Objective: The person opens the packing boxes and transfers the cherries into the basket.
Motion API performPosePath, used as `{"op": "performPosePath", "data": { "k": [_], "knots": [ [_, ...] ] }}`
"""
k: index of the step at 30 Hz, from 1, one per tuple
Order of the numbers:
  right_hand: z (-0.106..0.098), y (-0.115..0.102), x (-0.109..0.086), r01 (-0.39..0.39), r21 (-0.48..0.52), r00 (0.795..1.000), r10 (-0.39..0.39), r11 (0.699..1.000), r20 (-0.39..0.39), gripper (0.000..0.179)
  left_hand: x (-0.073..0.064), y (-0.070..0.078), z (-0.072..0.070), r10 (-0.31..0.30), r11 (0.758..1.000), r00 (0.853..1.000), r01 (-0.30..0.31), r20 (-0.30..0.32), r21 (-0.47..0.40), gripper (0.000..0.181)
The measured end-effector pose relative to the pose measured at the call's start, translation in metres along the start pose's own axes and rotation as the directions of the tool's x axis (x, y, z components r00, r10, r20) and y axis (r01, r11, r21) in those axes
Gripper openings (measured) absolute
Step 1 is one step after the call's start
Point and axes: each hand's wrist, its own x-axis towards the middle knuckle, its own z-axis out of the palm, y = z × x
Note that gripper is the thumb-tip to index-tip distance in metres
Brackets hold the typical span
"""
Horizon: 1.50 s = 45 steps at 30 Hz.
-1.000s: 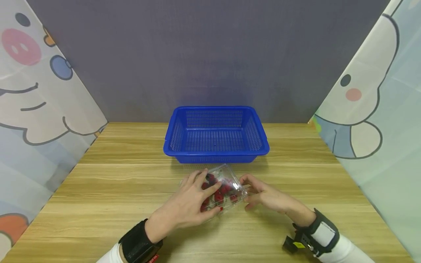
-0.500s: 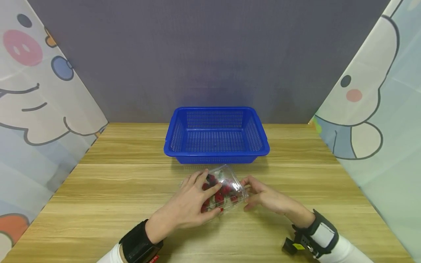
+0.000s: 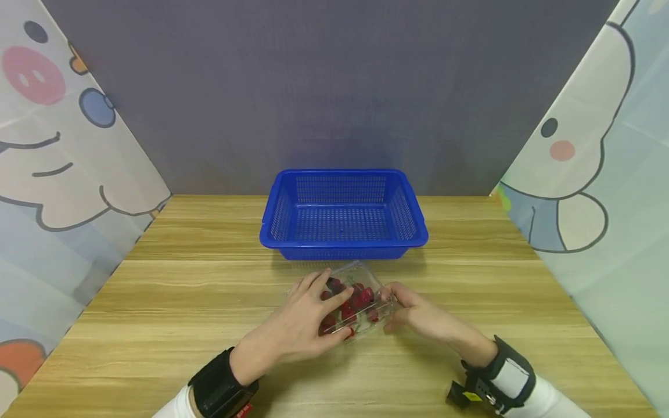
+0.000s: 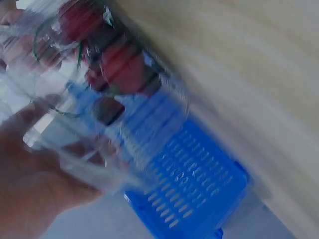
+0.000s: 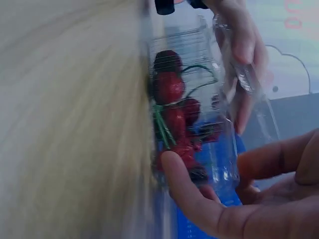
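A clear plastic fruit box (image 3: 360, 278) holding red cherries (image 5: 170, 87) with green stems lies at the front of the blue basket. Its clear lid (image 5: 269, 117) slants away from the cherries in the right wrist view. My left hand (image 3: 295, 328) grips the box from the left, fingers spread over its top and thumb along the near side. At the right corner, my right hand (image 3: 418, 313) pinches the box edge between thumb and fingers. In the left wrist view the box is blurred, with part of the left hand (image 4: 35, 184) at its edge.
A blue perforated basket (image 3: 342, 252) stands just behind the fruit box on the wooden table (image 3: 172, 302). A grey wall (image 3: 334, 87) rises behind it. Cartoon-printed panels (image 3: 585, 151) border both sides.
The right hand has shifted slightly left onto the box corner. Glare on the lid has faded and the cherries show more clearly. The left hand and basket have stayed in place.
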Motion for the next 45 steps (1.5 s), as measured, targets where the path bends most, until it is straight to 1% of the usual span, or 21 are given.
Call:
{"op": "performPosePath", "data": {
  "k": [1,3,6,10,14,17,21,29,32,37,40,42,45],
  "knots": [
    [0.000,-0.001,0.000,0.008,-0.009,1.000,-0.008,1.000,-0.001,0.033,0.000,0.000,0.000,0.000,1.000,1.000,0.000,-0.001,-0.012,0.061],
    [0.000,-0.002,-0.001,0.007,0.008,1.000,-0.007,1.000,0.009,0.033,0.001,0.000,-0.001,0.003,1.000,1.000,-0.003,0.004,-0.018,0.062],
    [0.000,-0.002,-0.001,0.005,-0.052,1.000,-0.005,0.999,-0.008,0.033,0.001,0.000,-0.001,-0.001,1.000,1.000,0.002,0.018,-0.022,0.062],
    [0.001,-0.001,0.000,0.000,-0.087,1.000,-0.001,0.996,-0.021,0.034,0.001,0.000,-0.002,-0.007,1.000,1.000,0.007,0.025,-0.025,0.062],
    [0.000,0.000,-0.001,0.013,-0.064,1.000,-0.014,0.998,-0.010,0.034,0.001,0.001,-0.002,-0.009,1.000,1.000,0.010,0.028,-0.029,0.061],
    [0.000,0.001,-0.001,0.036,-0.012,0.999,-0.036,0.999,0.017,0.036,0.000,0.002,-0.003,-0.025,0.999,0.999,0.026,0.037,-0.042,0.061],
    [0.001,0.003,0.000,0.048,0.015,0.998,-0.049,0.999,0.032,0.044,0.000,0.004,-0.005,-0.052,0.997,0.998,0.055,0.045,-0.049,0.061],
    [0.002,0.006,0.003,0.047,-0.048,0.998,-0.049,0.998,-0.032,0.065,0.000,0.007,-0.009,-0.093,0.993,0.993,0.097,0.077,-0.062,0.060],
    [0.001,0.007,0.003,0.055,-0.051,0.998,-0.056,0.997,-0.034,0.069,-0.001,0.008,-0.011,-0.111,0.990,0.990,0.117,0.085,-0.076,0.061],
    [0.001,0.008,0.004,0.080,-0.022,0.997,-0.080,0.997,-0.015,0.065,-0.001,0.010,-0.016,-0.155,0.982,0.985,0.163,0.081,-0.101,0.060],
    [0.002,0.008,0.005,0.085,-0.018,0.996,-0.086,0.996,-0.016,0.064,-0.001,0.012,-0.018,-0.176,0.977,0.982,0.183,0.067,-0.111,0.059],
    [0.002,0.009,0.005,0.096,-0.012,0.995,-0.096,0.995,-0.014,0.062,-0.001,0.012,-0.020,-0.184,0.974,0.981,0.189,0.054,-0.122,0.059],
    [0.003,0.009,0.005,0.101,0.009,0.995,-0.101,0.995,-0.014,0.059,-0.001,0.012,-0.021,-0.181,0.974,0.983,0.183,0.030,-0.130,0.059]
  ]
}}
